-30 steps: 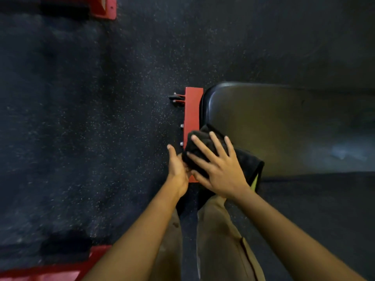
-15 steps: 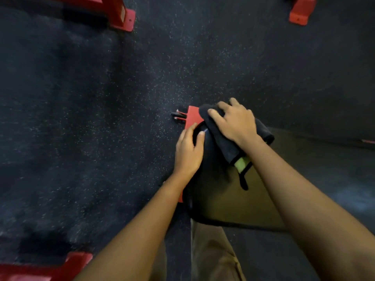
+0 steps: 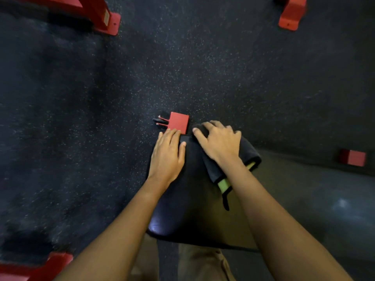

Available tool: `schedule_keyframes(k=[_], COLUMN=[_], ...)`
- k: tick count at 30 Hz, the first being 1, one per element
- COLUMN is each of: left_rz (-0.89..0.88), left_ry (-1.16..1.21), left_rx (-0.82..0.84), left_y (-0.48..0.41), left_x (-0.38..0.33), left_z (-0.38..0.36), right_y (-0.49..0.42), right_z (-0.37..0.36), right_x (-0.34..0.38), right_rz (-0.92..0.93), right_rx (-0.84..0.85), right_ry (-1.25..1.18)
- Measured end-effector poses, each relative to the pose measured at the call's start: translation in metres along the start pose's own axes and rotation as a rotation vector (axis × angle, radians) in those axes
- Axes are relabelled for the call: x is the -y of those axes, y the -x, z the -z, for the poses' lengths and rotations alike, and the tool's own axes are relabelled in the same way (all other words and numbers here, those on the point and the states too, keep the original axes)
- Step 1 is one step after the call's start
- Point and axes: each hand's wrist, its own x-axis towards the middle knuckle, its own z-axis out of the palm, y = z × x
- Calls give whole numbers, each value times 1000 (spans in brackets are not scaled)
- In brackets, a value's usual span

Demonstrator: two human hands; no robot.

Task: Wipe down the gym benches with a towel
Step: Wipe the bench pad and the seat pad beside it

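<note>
I am watching the right hand [image 3: 220, 141] lying palm down on the towel [image 3: 250, 153], fingers spread wide and lightly bent, pressing the cloth onto the far end of the bench [image 3: 186, 209]. It is pressing rather than gripping, and its fingertips are reaching just past the far edge of the pad. The towel is dark and folded. It is bunching out from under the palm to the right, and a green label [image 3: 223, 183] and a thin dark strip are hanging back along the wrist.

The left hand [image 3: 167, 157] is lying flat and open on the bench's left far corner, fingers straight and close together, thumb resting on the pad top. It is holding nothing. Its fingertips are touching the near edge of the red bracket [image 3: 179, 123] that is sticking out beyond the pad, and a small dark pin [image 3: 160, 121] is jutting from the bracket's left side.

Around the bench I am seeing dark speckled floor [image 3: 182, 67]. Red frame feet are sitting well apart from it at the upper left [image 3: 103, 19], the upper right [image 3: 291, 16] and the lower left [image 3: 42, 266], and a red block [image 3: 354, 158] is showing beyond the bench's right side. Nothing is blocking either hand.

Both forearms are coming up from the bottom edge and converging on the bench end, the left one straight, the right one angled inward, with the wrist crossing over the towel. Tan trousers [image 3: 203, 264] are showing below the pad's near edge.
</note>
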Motion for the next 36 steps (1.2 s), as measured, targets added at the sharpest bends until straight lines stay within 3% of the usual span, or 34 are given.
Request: schedule_keyframes(k=[4,11,15,21,29,36], left_rz=[-139,-215,-172,-109,-139,-242], left_ry=[-66,-63,-78,-99,-109,-133], left_rx=[51,91,66,33,50,31], left_y=[-2,-7,-5,-1,6,17], left_x=[-28,-71,-78,-89,-122,-182], left_z=[-12,-37,-44,-53,-76,-121], right_y=[14,34,27,18,26,38], right_z=[-1,18,18,10,6,2], right_x=[-54,-187,-170,-106,-145,-229], right_rz=[19,-214,-244,-38,12,7], right_rx=[-106,-129,-83,-23,-136,-291], right_ry=[-51,-60,14,26,-80,-88])
